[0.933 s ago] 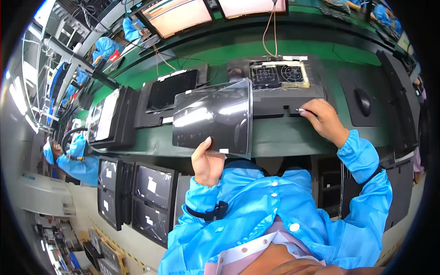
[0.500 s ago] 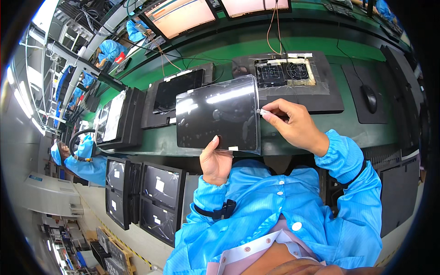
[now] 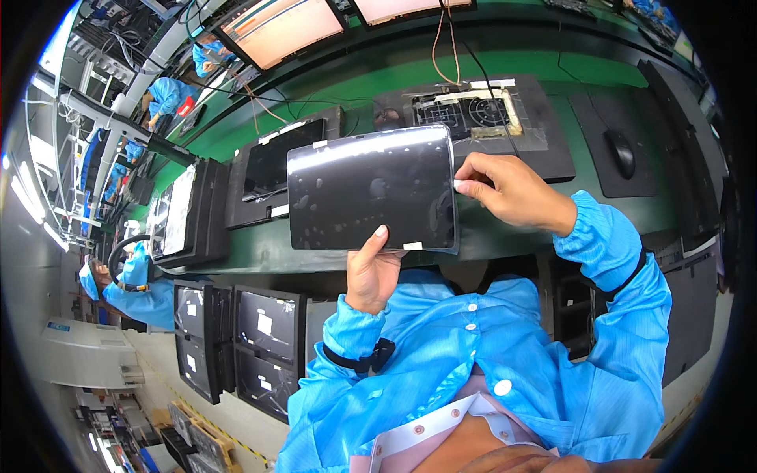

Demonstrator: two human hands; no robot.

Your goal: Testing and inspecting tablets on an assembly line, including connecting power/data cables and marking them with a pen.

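Note:
My left hand point(image 3: 372, 274) grips the lower edge of a black tablet point(image 3: 371, 193), its thumb on the front and its other fingers hidden behind. Glossy film with bubble-like marks covers the screen, and small white tabs stick out at its upper and lower edges. At the tablet's right edge my right hand point(image 3: 514, 191) is closed, with thumb and forefinger pinching a small white piece point(image 3: 458, 184). Whether that piece is a tab or a plug I cannot tell. The tablet is held up over the near edge of the green bench point(image 3: 505, 225).
Behind lie a black foam block with another tablet point(image 3: 282, 158) and a foam fixture with target patterns point(image 3: 465, 114). A mouse point(image 3: 620, 154) sits on a pad at right. Stacked black trays point(image 3: 193, 213) stand left; more trays point(image 3: 268, 319) are below. Monitors point(image 3: 280, 31) line the back.
The tablet has turned slightly and its top tilts away more. My right hand has shifted a little right and stays at the tablet's right edge. The whole view has shifted slightly.

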